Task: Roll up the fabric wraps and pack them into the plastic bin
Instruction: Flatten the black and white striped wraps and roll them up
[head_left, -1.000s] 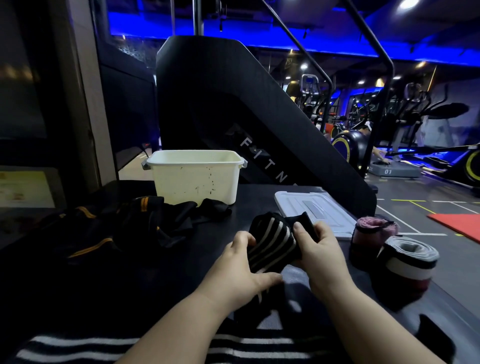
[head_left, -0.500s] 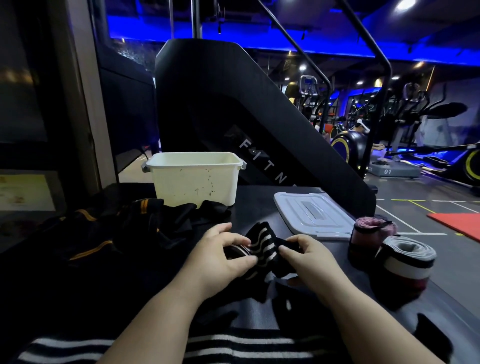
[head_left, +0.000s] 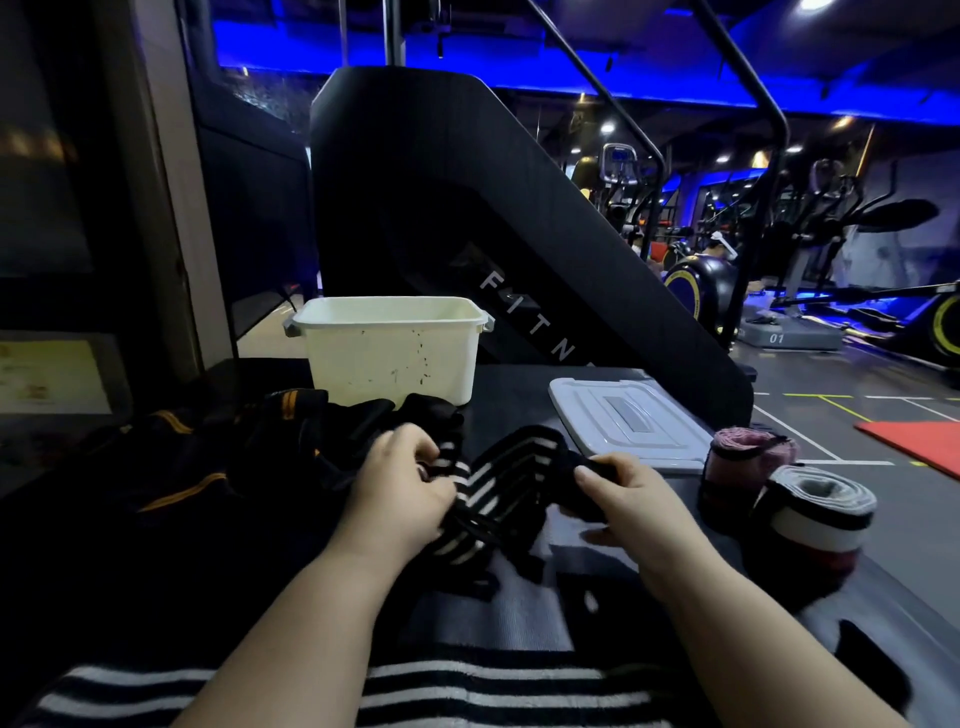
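At the left of the frame a heap of loose black fabric wraps with orange stripes (head_left: 208, 467) lies on the dark worktop (head_left: 519, 384), not yet rolled. Just above and right of it, at centre-left, stands the cream plastic bin (head_left: 389, 348), open-topped. From here I cannot see whether anything is inside it.

My left hand (head_left: 400, 493) sits below the bin, its fingers (head_left: 415, 449) curled tight around one end of the black fabric wrap with white stripes (head_left: 498, 483). That wrap runs across the frame from left to right, arched up a little in the middle, with slack dropping towards the bottom edge. My right hand (head_left: 628, 499) pinches the other, plain black end between thumb and curled fingers.

So the long axis lies hand to hand, and I judge the rolling has to start from one gripped end and follow that line. The bin is up and left of the wrap, nearer my left hand.

Further right the pale grey plastic lid (head_left: 628, 421) lies flat. Past it, two finished rolls stand close together: a pink fabric roll (head_left: 748, 457) and a grey, white and red fabric roll (head_left: 815, 514).
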